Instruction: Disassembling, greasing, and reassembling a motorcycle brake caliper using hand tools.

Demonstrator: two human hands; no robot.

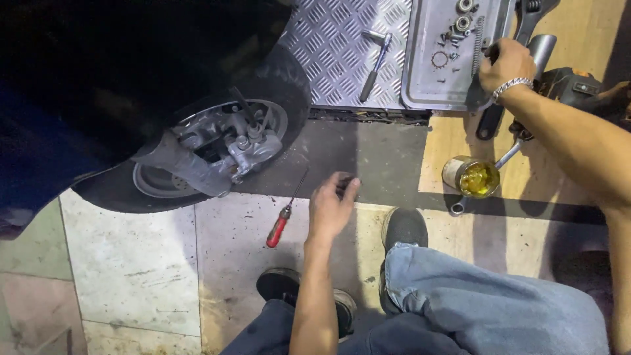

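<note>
Tray [420,79] of small parts sits on the ramp by the wheel [217,144]; the right hand [505,64] grips its near edge, seemingly to steady it. Left hand [332,207] rests on the floor beside a screwdriver [281,220], fingers curled round something dark, too hidden to identify

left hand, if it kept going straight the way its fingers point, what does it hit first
Probably the diamond-plate ramp; the left hand points up across bare dark floor toward it. Depth is unclear.
</note>
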